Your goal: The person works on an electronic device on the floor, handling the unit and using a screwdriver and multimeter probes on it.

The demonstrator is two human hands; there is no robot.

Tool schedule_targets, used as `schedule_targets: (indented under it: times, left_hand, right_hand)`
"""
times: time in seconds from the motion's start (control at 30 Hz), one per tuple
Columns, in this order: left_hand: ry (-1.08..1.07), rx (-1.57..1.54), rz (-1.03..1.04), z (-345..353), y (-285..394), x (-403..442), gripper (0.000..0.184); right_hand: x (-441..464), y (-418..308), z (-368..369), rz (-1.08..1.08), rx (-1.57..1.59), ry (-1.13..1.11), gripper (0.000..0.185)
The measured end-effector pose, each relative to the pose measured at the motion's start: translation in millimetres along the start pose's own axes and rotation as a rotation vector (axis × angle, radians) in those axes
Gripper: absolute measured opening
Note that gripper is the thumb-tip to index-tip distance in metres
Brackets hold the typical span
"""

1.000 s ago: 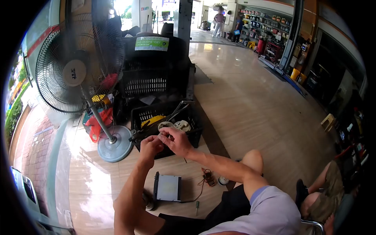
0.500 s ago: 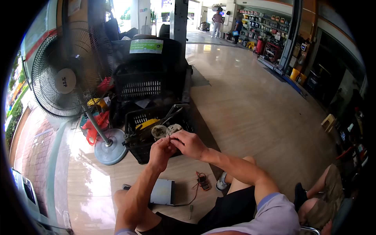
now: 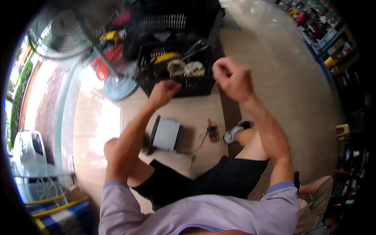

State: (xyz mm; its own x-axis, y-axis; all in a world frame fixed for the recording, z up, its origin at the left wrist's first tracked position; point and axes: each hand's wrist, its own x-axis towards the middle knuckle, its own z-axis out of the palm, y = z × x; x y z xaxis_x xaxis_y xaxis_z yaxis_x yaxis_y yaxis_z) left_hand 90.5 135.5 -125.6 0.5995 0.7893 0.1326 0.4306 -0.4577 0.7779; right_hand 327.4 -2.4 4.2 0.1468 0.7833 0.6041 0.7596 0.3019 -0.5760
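Observation:
My left hand (image 3: 163,94) is closed, fingertips together, in front of the black plastic crate (image 3: 196,89); whatever it may pinch is too small to make out. Raised to the right of the crate is my right hand (image 3: 234,80), its fingers curled into a pinch and blurred. Two pale tape rolls (image 3: 195,69) lie in the crate among tools and a yellow item (image 3: 165,58). On the floor below my hands sits a silver box-shaped electronic unit (image 3: 166,134) with a cable. A multimeter (image 3: 212,132) lies to its right, and a green-handled screwdriver (image 3: 192,159) is nearer my legs.
A standing fan (image 3: 119,85) is at the left, with a red bag (image 3: 110,56) by its pole. Black bins (image 3: 156,8) stand behind the crate. At the lower right are another person's legs (image 3: 315,186). Shelves of goods line the far right.
My hands have come apart: the right moved out to the right, the left stays near the crate's front. The camera has tilted down, bringing the silver unit and my shirt further into view.

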Motion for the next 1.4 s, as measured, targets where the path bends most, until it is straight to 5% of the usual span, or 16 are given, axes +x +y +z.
schedule_targets:
  times: [0.13, 0.27, 0.33, 0.57, 0.8, 1.4]
  left_hand:
    - [-0.176, 0.459, -0.214, 6, -112, -35, 0.029]
    - [-0.067, 0.525, -0.488, 36, -206, -93, 0.03]
    - [-0.149, 0.498, -0.584, 55, -198, -104, 0.03]
    - [-0.064, 0.514, -0.334, 98, -214, -122, 0.025]
    - [0.02, 0.681, 0.041, 110, -236, -122, 0.018]
    - [-0.041, 0.845, 0.108, 130, -250, -118, 0.025]
  right_hand:
    - [-6, 20, -36, 0.225, 0.028, 0.036, 0.015]
    - [-23, -4, -51, 0.314, 0.053, 0.121, 0.019]
    - [-19, 0, -56, 0.326, 0.073, 0.154, 0.018]
    - [-16, 7, -71, 0.185, 0.134, 0.192, 0.017]
    - [-11, -2, -60, 0.377, 0.126, 0.197, 0.015]
    - [-19, 6, -75, 0.37, 0.323, 0.23, 0.013]
